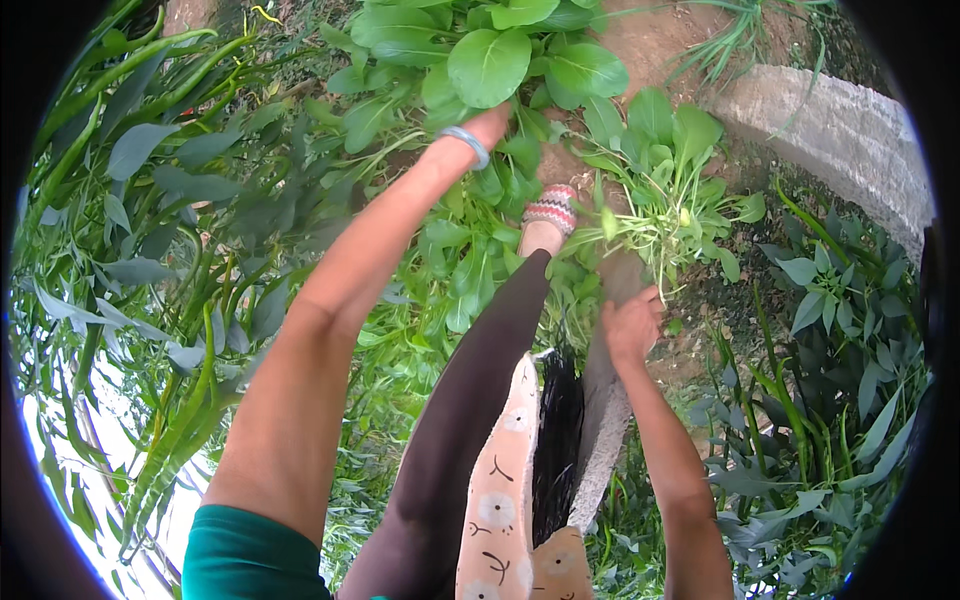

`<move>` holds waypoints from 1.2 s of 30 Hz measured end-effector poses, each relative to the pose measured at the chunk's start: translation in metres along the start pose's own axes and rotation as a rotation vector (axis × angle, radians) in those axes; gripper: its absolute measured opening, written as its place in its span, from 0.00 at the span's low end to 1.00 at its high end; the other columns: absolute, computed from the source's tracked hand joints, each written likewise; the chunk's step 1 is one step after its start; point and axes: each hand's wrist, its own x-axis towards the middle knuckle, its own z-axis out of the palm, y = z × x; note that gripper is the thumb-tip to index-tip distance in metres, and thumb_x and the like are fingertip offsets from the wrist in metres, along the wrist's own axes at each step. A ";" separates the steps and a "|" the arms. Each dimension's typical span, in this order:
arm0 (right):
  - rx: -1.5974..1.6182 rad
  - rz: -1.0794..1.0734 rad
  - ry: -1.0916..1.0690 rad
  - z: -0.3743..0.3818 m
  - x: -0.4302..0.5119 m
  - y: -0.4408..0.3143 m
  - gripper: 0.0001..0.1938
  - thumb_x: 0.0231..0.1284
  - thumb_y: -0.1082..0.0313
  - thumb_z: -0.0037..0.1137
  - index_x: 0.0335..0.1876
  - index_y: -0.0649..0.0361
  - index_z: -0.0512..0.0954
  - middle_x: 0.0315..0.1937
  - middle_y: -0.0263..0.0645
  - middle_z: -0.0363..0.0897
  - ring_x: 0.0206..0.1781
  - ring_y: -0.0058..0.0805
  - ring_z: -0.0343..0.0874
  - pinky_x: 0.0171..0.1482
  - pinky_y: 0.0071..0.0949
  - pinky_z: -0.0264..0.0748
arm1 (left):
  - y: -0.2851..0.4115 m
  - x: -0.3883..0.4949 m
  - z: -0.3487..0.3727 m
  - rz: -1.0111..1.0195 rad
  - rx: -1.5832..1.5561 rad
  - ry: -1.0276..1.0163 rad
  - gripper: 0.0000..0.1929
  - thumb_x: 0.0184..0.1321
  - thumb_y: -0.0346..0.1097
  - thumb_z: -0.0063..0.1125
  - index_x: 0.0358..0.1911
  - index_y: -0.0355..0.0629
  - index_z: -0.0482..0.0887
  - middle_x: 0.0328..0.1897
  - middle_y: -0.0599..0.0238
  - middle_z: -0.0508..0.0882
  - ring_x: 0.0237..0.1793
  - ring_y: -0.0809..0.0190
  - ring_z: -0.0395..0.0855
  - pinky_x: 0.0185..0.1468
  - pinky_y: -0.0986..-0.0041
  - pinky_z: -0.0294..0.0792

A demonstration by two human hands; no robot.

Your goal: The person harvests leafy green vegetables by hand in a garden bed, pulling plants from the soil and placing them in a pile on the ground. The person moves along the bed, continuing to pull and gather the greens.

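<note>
My left hand (491, 125), with a pale bangle (466, 144) on the wrist, reaches in under the broad leaves of a leafy green plant (491, 66). Its fingers are hidden by the foliage, so any hold is out of sight. Lower right, my right hand (634, 326) lies against a low concrete wall (606, 397), its fingers partly curled. Just beyond its fingertips is a loose clump of greens (671, 199), with pale stems and small leaves. I cannot tell whether the fingers touch the stems.
My foot in a striped shoe (550, 206) stands on soil between the greens. Chilli plants with long green pods (199, 367) crowd the left; more pepper plants (814, 300) grow at the right. A curved concrete edge (832, 135) and grass-like leaves (739, 37) are at upper right.
</note>
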 end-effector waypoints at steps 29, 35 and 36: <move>0.010 0.004 0.012 -0.003 -0.001 0.002 0.36 0.55 0.55 0.68 0.60 0.70 0.60 0.51 0.62 0.72 0.53 0.57 0.77 0.53 0.48 0.81 | 0.018 0.154 -0.046 -0.032 0.060 -0.326 0.11 0.62 0.34 0.59 0.44 0.52 0.92 0.46 0.64 0.89 0.48 0.59 0.87 0.39 0.67 0.77; 0.033 0.013 -0.023 0.003 0.002 0.006 0.36 0.54 0.56 0.67 0.61 0.70 0.60 0.51 0.61 0.72 0.54 0.56 0.77 0.55 0.47 0.79 | 0.045 0.128 -0.071 -0.116 -0.038 -0.479 0.10 0.61 0.37 0.58 0.42 0.51 0.91 0.47 0.57 0.82 0.48 0.49 0.76 0.39 0.53 0.67; 0.037 -0.002 0.009 0.006 0.003 0.008 0.36 0.53 0.56 0.66 0.60 0.70 0.61 0.50 0.59 0.72 0.52 0.55 0.77 0.55 0.46 0.79 | 0.048 0.115 -0.084 -0.117 -0.018 -0.370 0.12 0.60 0.36 0.57 0.43 0.45 0.90 0.48 0.53 0.82 0.51 0.48 0.76 0.46 0.51 0.69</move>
